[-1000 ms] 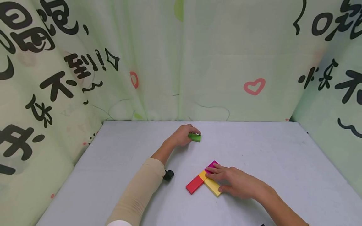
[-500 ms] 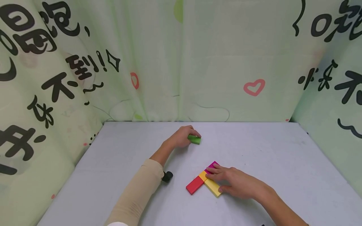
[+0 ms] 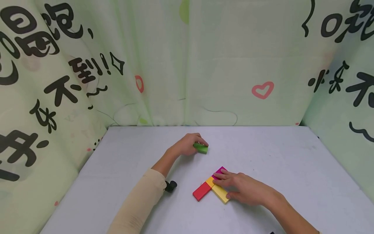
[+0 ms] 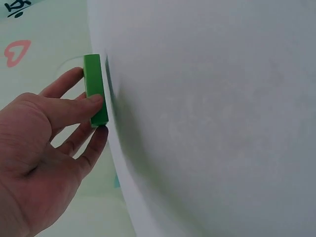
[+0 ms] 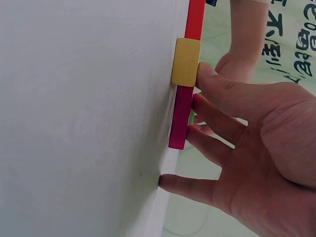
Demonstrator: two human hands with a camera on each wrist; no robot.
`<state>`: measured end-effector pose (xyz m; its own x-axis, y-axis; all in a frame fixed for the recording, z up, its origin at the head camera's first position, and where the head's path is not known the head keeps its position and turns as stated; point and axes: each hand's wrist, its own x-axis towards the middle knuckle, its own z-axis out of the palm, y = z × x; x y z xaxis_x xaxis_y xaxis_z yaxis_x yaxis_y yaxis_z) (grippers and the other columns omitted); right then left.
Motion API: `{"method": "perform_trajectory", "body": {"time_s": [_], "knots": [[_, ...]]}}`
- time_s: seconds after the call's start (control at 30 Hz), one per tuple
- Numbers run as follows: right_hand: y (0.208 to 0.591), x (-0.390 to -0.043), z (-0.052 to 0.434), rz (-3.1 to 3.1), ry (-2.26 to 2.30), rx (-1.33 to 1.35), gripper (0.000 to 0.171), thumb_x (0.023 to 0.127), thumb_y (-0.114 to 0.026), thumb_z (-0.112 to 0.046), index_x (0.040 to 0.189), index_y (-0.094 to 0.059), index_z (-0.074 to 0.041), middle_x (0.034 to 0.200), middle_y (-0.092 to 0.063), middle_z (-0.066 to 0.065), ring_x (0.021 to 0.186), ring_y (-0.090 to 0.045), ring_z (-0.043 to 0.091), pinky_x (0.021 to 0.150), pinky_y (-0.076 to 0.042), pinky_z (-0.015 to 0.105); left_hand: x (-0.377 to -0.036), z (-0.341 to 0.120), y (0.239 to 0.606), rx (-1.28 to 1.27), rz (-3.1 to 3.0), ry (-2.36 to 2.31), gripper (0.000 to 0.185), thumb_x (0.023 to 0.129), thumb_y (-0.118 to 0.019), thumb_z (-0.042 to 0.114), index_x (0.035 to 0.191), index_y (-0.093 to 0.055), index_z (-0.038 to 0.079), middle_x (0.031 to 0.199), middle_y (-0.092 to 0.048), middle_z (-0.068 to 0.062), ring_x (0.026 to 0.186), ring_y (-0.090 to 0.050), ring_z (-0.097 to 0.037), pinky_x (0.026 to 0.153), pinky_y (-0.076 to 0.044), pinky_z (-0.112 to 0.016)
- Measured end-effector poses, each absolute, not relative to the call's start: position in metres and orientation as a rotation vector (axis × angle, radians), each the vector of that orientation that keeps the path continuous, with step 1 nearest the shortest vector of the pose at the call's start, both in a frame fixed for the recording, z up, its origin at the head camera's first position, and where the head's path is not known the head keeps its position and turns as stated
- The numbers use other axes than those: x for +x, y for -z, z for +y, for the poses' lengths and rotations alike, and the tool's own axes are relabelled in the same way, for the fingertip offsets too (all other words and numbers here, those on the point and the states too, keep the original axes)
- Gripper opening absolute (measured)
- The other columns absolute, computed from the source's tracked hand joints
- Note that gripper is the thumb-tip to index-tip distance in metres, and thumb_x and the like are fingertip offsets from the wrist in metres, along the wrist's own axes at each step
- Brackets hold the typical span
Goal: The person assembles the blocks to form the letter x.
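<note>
My left hand (image 3: 188,145) pinches a green rectangular block (image 3: 201,148) near the far side of the table. In the left wrist view the thumb lies across the green block (image 4: 94,81), with fingertips behind it and at its lower end. Closer in, a red block (image 3: 201,191), a small orange-yellow block (image 3: 210,181) and a magenta block (image 3: 218,171) line up diagonally, while a longer yellow block (image 3: 220,194) branches off toward the lower right. My right hand (image 3: 242,188) touches this group with extended fingers, fingertips at the magenta block and thumb at the yellow one.
The white-covered table (image 3: 140,146) carries the blocks. A pale green curtain (image 3: 222,65) with black lettering and red hearts hangs behind it and at both sides. A black wrist device (image 3: 170,186) sits at the left sleeve.
My left hand has moved a little nearer with the green block, toward the block group. The right hand and the blocks under it stay in place.
</note>
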<state>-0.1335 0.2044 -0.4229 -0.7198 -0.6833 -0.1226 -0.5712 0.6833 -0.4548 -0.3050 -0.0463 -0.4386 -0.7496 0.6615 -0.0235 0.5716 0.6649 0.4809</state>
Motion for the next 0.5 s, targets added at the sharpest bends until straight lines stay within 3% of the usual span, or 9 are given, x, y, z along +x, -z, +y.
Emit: {"method": "perform_trajectory", "body": {"time_s": [0.5], "knots": [[0.423, -0.135, 0.204, 2.617, 0.567, -1.017, 0.057, 0.094, -0.076, -0.015, 0.149, -0.059, -0.017, 0.160, -0.051, 0.001, 0.153, -0.037, 0.039, 0.111, -0.044, 0.061, -0.284, -0.055, 0.433, 1.066, 2.614, -0.683, 0.050, 0.092, -0.059, -0.010, 0.125, -0.078, 0.022, 0.123, -0.068, -0.001, 0.119, -0.062, -0.019, 0.100, -0.054, -0.031]]}}
